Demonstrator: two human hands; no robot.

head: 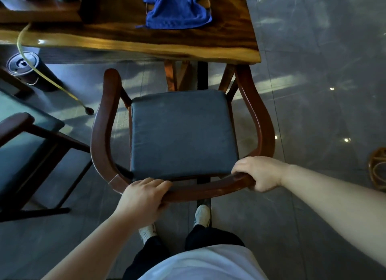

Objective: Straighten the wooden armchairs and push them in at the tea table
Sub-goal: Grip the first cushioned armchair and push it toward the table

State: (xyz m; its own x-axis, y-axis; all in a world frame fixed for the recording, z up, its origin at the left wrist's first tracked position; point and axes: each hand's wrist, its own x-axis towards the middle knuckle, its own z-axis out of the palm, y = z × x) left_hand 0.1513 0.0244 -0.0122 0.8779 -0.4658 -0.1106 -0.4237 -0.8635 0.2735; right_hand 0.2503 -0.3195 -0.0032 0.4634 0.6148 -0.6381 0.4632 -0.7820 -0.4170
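Observation:
A wooden armchair [104, 121] with a curved back rail and a dark cushioned seat stands right in front of me, facing the tea table [146, 43]. Its right arm tip sits under the table's near edge, while the left arm tip stops just short of it. My left hand [142, 198] grips the left part of the back rail. On the right part of the same rail my right hand [261, 173] is closed. A second armchair [27, 146] stands at the left, turned at an angle to the table.
A blue cloth [177, 8] lies on the table top. A dark cylindrical bin [25, 70] with a yellowish hose [52, 83] stands on the floor at left. A rattan object [378, 169] sits at the right edge. My feet stand just behind the chair on grey tiles.

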